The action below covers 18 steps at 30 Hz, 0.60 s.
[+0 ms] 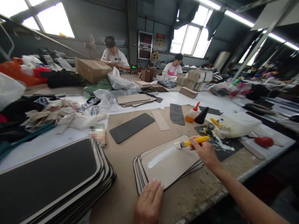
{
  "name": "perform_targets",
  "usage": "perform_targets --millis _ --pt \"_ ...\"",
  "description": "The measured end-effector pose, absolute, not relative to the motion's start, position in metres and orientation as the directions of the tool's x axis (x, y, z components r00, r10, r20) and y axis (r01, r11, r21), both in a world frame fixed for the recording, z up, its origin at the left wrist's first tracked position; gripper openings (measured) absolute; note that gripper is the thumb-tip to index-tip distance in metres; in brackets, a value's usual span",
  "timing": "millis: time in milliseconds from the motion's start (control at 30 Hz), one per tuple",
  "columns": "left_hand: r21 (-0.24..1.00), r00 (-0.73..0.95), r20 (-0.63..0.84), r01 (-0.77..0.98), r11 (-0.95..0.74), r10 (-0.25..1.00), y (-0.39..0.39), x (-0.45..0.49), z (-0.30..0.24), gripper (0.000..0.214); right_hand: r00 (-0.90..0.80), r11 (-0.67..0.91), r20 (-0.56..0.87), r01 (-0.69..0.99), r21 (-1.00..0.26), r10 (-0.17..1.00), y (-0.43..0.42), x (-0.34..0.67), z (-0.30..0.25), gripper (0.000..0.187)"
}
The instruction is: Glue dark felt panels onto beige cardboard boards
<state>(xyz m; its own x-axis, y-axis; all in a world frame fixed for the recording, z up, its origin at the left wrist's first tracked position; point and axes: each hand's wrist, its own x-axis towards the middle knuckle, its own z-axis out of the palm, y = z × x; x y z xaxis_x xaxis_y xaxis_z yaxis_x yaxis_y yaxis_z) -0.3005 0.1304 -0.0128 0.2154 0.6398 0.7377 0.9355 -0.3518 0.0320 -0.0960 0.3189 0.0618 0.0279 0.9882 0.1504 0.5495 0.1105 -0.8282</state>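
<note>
My right hand is closed around the yellow handle of a paintbrush. Whitish paste coats the bristles, which touch or hover just over the upper part of a beige panel with rounded corners. A wet, shiny white streak runs across that panel. It is the top one of a fanned stack of dark-edged panels. At the near left corner, my left hand rests with its fingers stretched out and lying on the panel's edge; its thumb is hidden.
A tall stack of black panels stands at left. Beyond lie a black panel and a beige strip. A red-tipped glue bottle, a black cone and a paste-filled plastic container are at right. Two people sit across the table.
</note>
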Motion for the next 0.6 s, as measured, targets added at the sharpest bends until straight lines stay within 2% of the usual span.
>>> perform_targets --millis 67,167,367,500,600 --pt "0.032 0.219 0.733 0.935 -0.354 0.644 0.13 -0.3 -0.019 0.036 0.054 0.121 0.194 0.612 -0.782 0.98 0.33 -0.083 0.061 0.036" --pt "0.095 0.158 0.728 0.941 -0.326 0.668 0.13 -0.298 -0.024 0.036 0.072 0.15 0.274 0.69 -0.708 0.959 0.343 -0.071 0.061 0.034" --pt "0.133 0.126 0.755 0.932 -0.338 0.644 0.132 -0.295 -0.026 0.035 -0.001 0.273 0.424 0.767 -0.581 0.906 0.35 -0.072 0.069 0.034" --pt "0.127 0.112 0.763 0.94 -0.318 0.636 0.131 -0.298 -0.027 0.035 -0.181 0.442 0.477 0.732 -0.519 0.86 0.328 -0.099 0.072 0.028" --pt "0.151 0.068 0.742 0.952 -0.266 0.667 0.127 -0.299 -0.028 0.033 -0.351 0.58 0.471 0.603 -0.548 0.809 0.291 -0.131 0.073 0.02"
